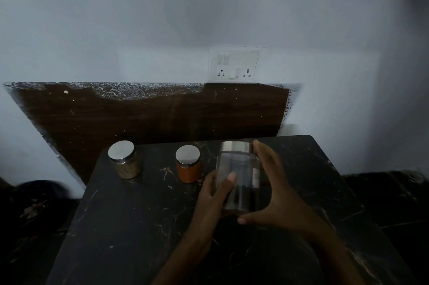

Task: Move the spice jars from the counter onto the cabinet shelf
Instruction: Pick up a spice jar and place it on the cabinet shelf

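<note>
A tall clear glass jar [241,178] with a silver lid, nearly empty with a dark layer at its bottom, is held between both hands over the black marble counter [139,226]. My left hand [213,194] wraps its left side with the thumb on the glass. On the jar's right side is my right hand [274,187], fingers up by the lid and thumb under the base. To the left stand an orange-filled spice jar [188,166] and, farther left, a tan-filled spice jar [126,161], both silver-lidded and upright. No cabinet shelf is in view.
A dark wooden panel [151,112] leans against the white wall behind the counter. A wall socket plate [234,66] sits above it. Dark clutter lies on the floor at the left [34,205]; another dark surface lies right of the counter [390,196].
</note>
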A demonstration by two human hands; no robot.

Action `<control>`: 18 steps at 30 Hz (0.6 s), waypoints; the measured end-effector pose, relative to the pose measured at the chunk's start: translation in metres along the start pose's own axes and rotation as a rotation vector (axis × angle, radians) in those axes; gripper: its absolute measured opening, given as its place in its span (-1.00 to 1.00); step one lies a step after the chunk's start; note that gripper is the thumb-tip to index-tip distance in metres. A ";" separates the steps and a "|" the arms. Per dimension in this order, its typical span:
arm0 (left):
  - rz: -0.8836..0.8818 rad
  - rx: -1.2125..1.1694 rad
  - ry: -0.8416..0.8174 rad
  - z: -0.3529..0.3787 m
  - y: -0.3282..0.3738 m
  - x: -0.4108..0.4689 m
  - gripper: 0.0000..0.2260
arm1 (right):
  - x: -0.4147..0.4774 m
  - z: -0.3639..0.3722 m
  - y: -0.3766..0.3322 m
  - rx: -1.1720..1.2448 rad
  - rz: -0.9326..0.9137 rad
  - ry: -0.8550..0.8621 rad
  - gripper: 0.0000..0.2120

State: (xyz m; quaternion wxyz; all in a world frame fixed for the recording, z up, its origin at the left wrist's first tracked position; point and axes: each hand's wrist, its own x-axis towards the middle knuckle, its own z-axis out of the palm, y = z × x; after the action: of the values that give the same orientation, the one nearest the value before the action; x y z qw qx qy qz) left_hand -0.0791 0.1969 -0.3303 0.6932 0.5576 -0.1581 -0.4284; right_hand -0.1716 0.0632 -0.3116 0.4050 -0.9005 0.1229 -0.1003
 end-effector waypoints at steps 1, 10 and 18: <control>-0.011 -0.043 -0.023 -0.001 0.001 -0.001 -0.38 | 0.000 -0.002 0.001 0.020 -0.003 -0.012 0.22; -0.019 -0.079 -0.049 -0.002 0.007 -0.003 -0.57 | 0.001 -0.004 -0.007 0.059 -0.003 0.009 0.25; -0.031 -0.120 -0.015 -0.002 0.008 -0.005 -0.55 | 0.000 -0.004 -0.012 0.062 -0.010 0.001 0.28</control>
State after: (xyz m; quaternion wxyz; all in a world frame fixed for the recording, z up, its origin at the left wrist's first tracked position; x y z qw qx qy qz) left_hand -0.0772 0.2020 -0.3221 0.7174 0.5143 -0.1285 -0.4521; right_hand -0.1713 0.0681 -0.3005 0.4321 -0.8880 0.1153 -0.1066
